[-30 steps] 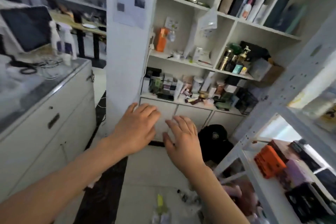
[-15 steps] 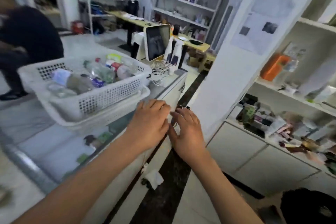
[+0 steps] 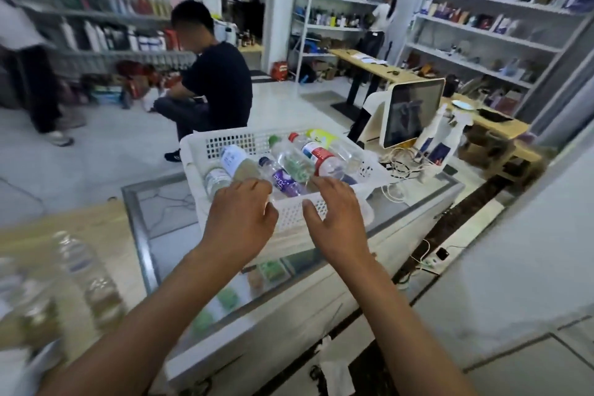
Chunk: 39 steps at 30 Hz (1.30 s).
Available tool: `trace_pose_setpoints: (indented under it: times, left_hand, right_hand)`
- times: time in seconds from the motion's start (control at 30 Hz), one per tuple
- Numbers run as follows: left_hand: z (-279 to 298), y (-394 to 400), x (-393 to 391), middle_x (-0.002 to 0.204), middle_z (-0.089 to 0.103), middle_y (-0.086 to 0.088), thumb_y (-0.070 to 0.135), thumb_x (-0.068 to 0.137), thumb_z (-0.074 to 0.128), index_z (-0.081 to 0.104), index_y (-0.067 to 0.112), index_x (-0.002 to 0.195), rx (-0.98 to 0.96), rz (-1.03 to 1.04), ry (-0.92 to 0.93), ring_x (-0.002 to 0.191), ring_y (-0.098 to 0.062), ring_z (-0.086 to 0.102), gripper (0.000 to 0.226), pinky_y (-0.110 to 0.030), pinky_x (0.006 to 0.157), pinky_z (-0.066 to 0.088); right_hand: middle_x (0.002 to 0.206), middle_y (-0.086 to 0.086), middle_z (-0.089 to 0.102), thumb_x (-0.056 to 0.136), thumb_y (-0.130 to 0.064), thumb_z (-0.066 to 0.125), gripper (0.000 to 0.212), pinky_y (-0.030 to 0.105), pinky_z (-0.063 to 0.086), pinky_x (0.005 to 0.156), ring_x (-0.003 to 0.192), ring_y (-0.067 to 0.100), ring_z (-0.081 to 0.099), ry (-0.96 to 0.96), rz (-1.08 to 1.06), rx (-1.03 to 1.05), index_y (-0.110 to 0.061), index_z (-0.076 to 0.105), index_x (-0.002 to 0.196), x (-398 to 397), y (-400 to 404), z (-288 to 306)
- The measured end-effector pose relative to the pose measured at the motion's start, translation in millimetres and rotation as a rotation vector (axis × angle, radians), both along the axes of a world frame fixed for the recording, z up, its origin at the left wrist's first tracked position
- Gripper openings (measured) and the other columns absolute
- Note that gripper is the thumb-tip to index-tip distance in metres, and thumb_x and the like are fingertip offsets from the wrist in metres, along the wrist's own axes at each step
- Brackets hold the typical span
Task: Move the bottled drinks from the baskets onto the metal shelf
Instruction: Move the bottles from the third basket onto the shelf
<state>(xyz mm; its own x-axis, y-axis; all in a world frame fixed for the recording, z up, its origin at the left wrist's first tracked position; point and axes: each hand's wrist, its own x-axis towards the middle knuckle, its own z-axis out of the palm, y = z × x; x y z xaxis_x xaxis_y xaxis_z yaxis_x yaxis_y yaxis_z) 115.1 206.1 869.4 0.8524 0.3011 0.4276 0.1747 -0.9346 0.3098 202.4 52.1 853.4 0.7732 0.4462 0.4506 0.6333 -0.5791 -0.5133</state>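
A white perforated basket (image 3: 205,151) stands on a glass-topped counter (image 3: 160,212). Several bottled drinks lie in it: a purple-labelled bottle (image 3: 283,182), a green-capped bottle (image 3: 291,159), a red-labelled bottle (image 3: 318,154), a yellow-labelled bottle (image 3: 323,137) and a white-labelled one (image 3: 236,161). My left hand (image 3: 241,219) and my right hand (image 3: 334,215) hover at the basket's near rim, fingers relaxed, holding nothing. Blurred bottles (image 3: 80,270) stand at the lower left.
A tablet screen on a stand (image 3: 411,112) and spray bottles (image 3: 437,138) with cables sit right of the basket. A person in black (image 3: 212,87) crouches on the floor behind it. Stocked shelves (image 3: 482,42) line the walls. A white pillar (image 3: 530,251) is at the right.
The view swung left from the white cabinet shelves to the counter. Both empty hands went from mid-air up to the basket's near rim.
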Motion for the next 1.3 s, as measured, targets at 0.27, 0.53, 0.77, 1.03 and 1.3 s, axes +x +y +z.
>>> trace_pose_setpoints:
  times: [0.27,0.53,0.77,1.03,1.3]
  left_hand:
    - [3,50,59,0.096,0.055,-0.007,0.034,0.087,0.058,0.051,0.012,0.116,-0.414,0.428,0.177,0.086,-0.028,0.053,0.037,-0.03,0.057,0.031]
    - [4,73,85,0.072,0.044,0.005,0.036,0.087,0.057,0.045,0.02,0.086,-0.565,0.535,0.391,0.061,-0.008,0.043,0.019,-0.024,0.047,0.03]
    - [13,79,107,0.077,0.048,-0.001,0.031,0.092,0.054,0.056,0.014,0.105,-0.428,0.496,0.666,0.064,-0.015,0.049,0.022,-0.024,0.046,0.038]
    - [-9,81,121,0.108,0.062,-0.001,0.026,0.091,0.055,0.059,0.017,0.119,-0.159,0.514,0.77,0.099,-0.021,0.062,0.029,-0.028,0.075,0.049]
    - [-26,81,135,0.111,0.065,-0.002,0.033,0.091,0.056,0.06,0.018,0.118,0.046,0.558,0.897,0.1,-0.024,0.064,0.031,-0.032,0.071,0.052]
  right_hand:
    - [0.14,0.005,0.055,0.093,-0.028,0.06,0.046,0.036,0.035,0.108,0.131,0.025,0.045,0.178,0.26,-0.069,-0.018,0.055,0.138,90,65,9]
    - [0.139,0.013,0.054,0.097,-0.048,0.051,0.064,0.034,0.044,0.081,0.117,0.031,0.057,0.546,0.337,-0.336,-0.015,0.036,0.149,129,142,1]
    - [0.097,0.01,0.059,0.095,-0.05,0.054,0.058,0.04,0.061,0.061,0.068,0.028,0.063,0.771,0.206,-0.399,0.0,0.053,0.125,141,172,-9]
    - [0.086,0.006,0.058,0.085,-0.045,0.071,0.046,0.022,0.046,0.038,0.068,0.028,0.064,0.865,0.228,-0.378,-0.009,0.048,0.104,144,176,-15]
    - [0.091,0.008,0.064,0.087,-0.046,0.071,0.052,0.022,0.048,0.039,0.071,0.025,0.066,0.933,0.194,-0.168,-0.005,0.055,0.113,165,142,-1]
